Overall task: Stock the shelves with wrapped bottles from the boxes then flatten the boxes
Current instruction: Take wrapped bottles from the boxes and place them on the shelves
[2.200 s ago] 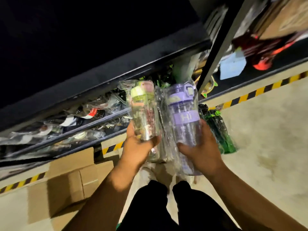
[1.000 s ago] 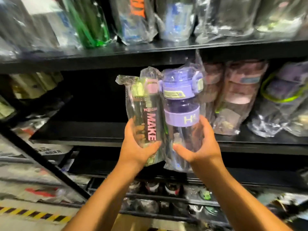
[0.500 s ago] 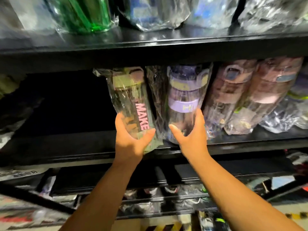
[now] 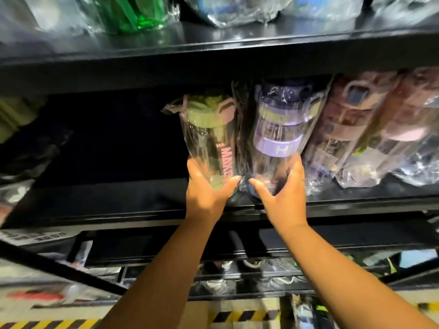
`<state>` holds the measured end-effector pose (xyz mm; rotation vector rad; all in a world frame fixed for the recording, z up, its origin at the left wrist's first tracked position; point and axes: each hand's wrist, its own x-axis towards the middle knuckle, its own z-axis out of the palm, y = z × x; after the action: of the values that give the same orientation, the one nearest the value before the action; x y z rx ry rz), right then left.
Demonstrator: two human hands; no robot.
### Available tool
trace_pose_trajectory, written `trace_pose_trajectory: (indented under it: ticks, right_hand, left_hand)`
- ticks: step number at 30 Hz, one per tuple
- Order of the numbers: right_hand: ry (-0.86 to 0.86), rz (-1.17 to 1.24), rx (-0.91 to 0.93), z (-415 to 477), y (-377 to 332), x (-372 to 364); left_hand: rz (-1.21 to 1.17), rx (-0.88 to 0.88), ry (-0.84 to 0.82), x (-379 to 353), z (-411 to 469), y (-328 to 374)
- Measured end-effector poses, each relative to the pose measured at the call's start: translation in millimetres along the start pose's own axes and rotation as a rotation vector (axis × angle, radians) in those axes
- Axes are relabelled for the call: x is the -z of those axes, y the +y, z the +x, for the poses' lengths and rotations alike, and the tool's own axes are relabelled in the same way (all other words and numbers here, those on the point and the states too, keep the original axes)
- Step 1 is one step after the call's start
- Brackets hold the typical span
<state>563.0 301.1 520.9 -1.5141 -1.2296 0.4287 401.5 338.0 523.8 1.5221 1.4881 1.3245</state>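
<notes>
Two plastic-wrapped bottles stand side by side on the black middle shelf (image 4: pixel 118 205). My left hand (image 4: pixel 206 193) grips the base of the clear bottle with a green lid and pink "MAKE" lettering (image 4: pixel 209 141). My right hand (image 4: pixel 282 198) grips the base of the clear bottle with a purple lid and purple band (image 4: pixel 280 129). Both bottles lean back into the shelf, their tops under the upper shelf edge. The purple bottle sits right beside the wrapped pink-lidded bottles (image 4: pixel 351 129).
Left of the green-lidded bottle the middle shelf is dark and bare. The upper shelf (image 4: pixel 213 46) holds wrapped green and blue bottles (image 4: pixel 133 13). Lower shelves (image 4: pixel 237 276) carry more wrapped goods. A diagonal black brace (image 4: pixel 59 269) crosses at lower left; yellow-black floor tape (image 4: pixel 47 325) runs below.
Both hands have pushed the two bottles further back onto the middle shelf, beside the pink-lidded ones. Earlier they carried them up from floor level by the boxes.
</notes>
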Motion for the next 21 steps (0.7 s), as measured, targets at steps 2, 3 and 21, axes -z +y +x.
trace_pose_trajectory:
  ticks: [2,3,21]
  right_hand:
    - [0.004,-0.009,-0.023,0,-3,-1]
    - [0.008,-0.015,-0.037,0,-4,-1]
    - [-0.041,-0.46,0.014,-97,22,25]
  left_hand:
    - [0.058,0.009,-0.036,-2,0,0]
    - [0.109,0.014,-0.046,-3,0,2]
    - [0.505,-0.327,-0.032,6,-93,-16]
